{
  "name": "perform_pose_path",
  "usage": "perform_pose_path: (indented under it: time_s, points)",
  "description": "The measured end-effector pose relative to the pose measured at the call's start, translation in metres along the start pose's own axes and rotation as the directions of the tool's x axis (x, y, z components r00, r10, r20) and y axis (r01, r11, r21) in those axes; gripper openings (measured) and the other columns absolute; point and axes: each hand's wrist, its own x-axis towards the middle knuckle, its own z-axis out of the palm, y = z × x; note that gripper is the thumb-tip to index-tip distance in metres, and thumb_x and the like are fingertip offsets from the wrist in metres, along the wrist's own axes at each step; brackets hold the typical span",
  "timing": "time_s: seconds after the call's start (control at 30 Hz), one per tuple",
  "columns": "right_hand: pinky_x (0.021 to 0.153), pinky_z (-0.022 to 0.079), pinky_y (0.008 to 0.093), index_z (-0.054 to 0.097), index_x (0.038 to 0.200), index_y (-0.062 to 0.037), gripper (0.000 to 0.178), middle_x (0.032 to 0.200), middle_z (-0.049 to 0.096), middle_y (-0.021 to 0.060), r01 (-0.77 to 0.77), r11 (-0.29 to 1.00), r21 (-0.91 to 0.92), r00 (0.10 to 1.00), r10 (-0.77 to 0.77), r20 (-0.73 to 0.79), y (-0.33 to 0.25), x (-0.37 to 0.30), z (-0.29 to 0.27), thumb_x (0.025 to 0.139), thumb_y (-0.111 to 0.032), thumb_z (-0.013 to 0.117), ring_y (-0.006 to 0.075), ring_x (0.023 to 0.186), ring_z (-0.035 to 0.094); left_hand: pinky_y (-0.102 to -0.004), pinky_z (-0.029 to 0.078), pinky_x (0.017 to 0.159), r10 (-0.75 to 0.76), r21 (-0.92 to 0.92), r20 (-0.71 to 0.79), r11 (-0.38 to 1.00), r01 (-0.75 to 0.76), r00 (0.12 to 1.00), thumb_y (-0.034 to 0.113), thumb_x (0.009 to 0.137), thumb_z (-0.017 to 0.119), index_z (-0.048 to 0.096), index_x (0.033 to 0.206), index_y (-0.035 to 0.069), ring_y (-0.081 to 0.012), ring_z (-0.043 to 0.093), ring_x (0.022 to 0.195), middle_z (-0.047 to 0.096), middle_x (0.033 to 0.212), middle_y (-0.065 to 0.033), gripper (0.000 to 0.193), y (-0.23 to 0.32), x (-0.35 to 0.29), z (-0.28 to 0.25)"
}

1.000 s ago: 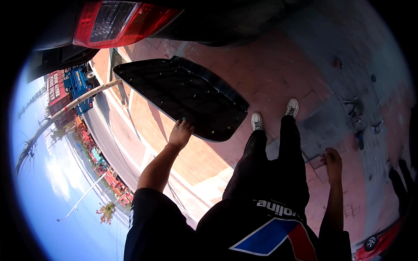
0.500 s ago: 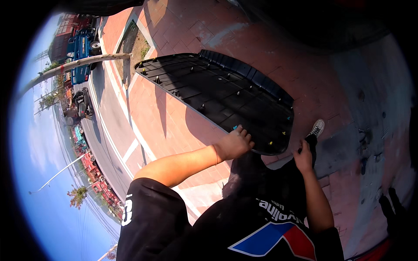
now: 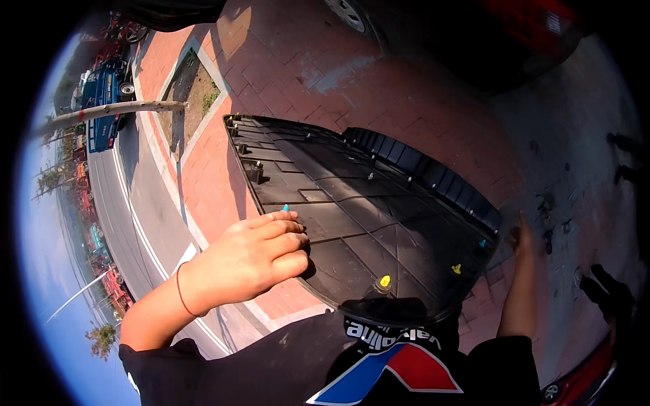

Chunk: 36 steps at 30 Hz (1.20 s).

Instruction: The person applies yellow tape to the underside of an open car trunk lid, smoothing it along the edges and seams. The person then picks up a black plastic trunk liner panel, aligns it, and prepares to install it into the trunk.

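Observation:
A large black plastic trim panel point(image 3: 365, 223), its ribbed back facing up, lies in front of me with its near end at my shirt. Its far end points away to the left. White, yellow and blue clips stick up along its edges. My left hand point(image 3: 254, 260) is closed over the panel's left edge, fingers on the back face beside a blue clip point(image 3: 286, 208). Just off the right edge, near another blue clip point(image 3: 482, 242), is my right hand point(image 3: 521, 238), its fingers stretched out and apart. Nothing shows in it.
Red paving point(image 3: 271, 74) lies under the panel, with a tree bed point(image 3: 193, 95) and leaning trunk point(image 3: 101, 111) at far left. Beyond is a road with a blue truck point(image 3: 103, 101). A car wheel point(image 3: 347, 13) stands at the top. Another person's dark legs point(image 3: 606, 291) are at right.
The panel has come closer and up against my body, with my left hand still on its edge. My right hand has moved out from beside my leg to the panel's right side and opened.

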Motion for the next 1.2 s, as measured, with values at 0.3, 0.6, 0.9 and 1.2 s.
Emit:
perform_pose_path:
  time_s: [0.3, 0.6, 0.9, 1.2]
  points:
    - [0.104, 0.046, 0.0435, 0.056, 0.140, 0.0064, 0.092, 0.141, 0.057, 0.0254, 0.092, 0.412, -0.907, 0.904, 0.348, 0.250, -0.018, -0.083, 0.030, 0.081, -0.060, 0.077, 0.0341, 0.128, 0.057, -0.0513, 0.054, 0.100, -0.146, -0.231, 0.037, 0.961, 0.151, 0.989, 0.001, 0.073, 0.079, 0.063, 0.087, 0.004, -0.0311, 0.070, 0.111, 0.074, 0.102, -0.0085, 0.021, -0.059, -0.053, -0.056]
    - [0.071, 0.055, 0.0354, 0.072, 0.101, 0.0095, 0.037, 0.083, 0.074, 0.0116, 0.194, 0.754, -0.628, 0.960, -0.014, 0.280, 0.072, -0.187, 0.024, 0.084, -0.023, 0.079, 0.0182, 0.073, 0.070, -0.0490, 0.053, 0.101, -0.144, -0.262, 0.040, 0.954, 0.149, 0.989, 0.001, 0.072, 0.083, 0.066, 0.085, 0.002, -0.0342, 0.066, 0.117, 0.072, 0.104, -0.0110, 0.022, -0.114, -0.049, -0.098]
    - [0.074, 0.053, 0.0387, 0.072, 0.098, 0.0073, 0.037, 0.083, 0.073, 0.0159, 0.234, 0.651, -0.722, 0.972, -0.139, 0.190, 0.116, -0.194, 0.039, 0.084, -0.027, 0.077, 0.0251, 0.074, 0.068, -0.0459, 0.052, 0.099, -0.207, -0.229, -0.005, 0.953, 0.201, 0.978, 0.003, 0.070, 0.084, 0.071, 0.090, 0.006, -0.0389, 0.060, 0.122, 0.062, 0.128, -0.0182, 0.024, -0.157, -0.092, -0.056]
    - [0.068, 0.050, 0.0434, 0.069, 0.086, 0.0066, 0.041, 0.075, 0.069, 0.0201, 0.308, 0.511, -0.803, 0.950, -0.214, 0.228, 0.125, -0.189, 0.035, 0.084, -0.034, 0.077, 0.0306, 0.069, 0.066, -0.0441, 0.045, 0.109, -0.468, -0.363, -0.056, 0.833, 0.418, 0.882, 0.011, 0.079, 0.084, 0.062, 0.122, 0.008, -0.0397, 0.050, 0.138, 0.044, 0.153, -0.0222, 0.048, -0.185, -0.098, -0.023]
